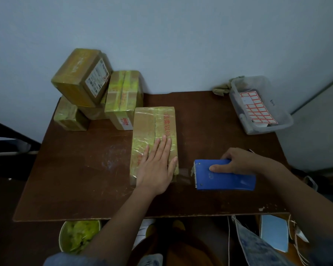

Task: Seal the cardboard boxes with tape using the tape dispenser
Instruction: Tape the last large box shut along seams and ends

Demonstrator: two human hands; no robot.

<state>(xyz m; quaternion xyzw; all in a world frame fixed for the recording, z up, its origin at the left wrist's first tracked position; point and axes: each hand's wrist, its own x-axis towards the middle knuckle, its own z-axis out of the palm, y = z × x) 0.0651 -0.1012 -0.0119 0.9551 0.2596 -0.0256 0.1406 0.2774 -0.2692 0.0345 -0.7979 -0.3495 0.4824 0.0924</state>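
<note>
A flat cardboard box (154, 127), wrapped in clear tape with red printing, lies in the middle of the brown table (85, 179). My left hand (156, 166) lies flat on its near end with straight, spread fingers. To the right, my right hand (238, 162) grips a blue tape dispenser (225, 177) just off the box's near right corner. Its toothed blade faces the box. A short strip of tape (184, 174) runs from the blade to that corner.
Several taped boxes (96, 89) are stacked at the table's far left, against the wall. A clear plastic bin (261, 106) with a sheet of red-bordered labels sits at the far right, a crumpled cloth (222, 87) behind it. A bucket (79, 235) stands under the table's near edge.
</note>
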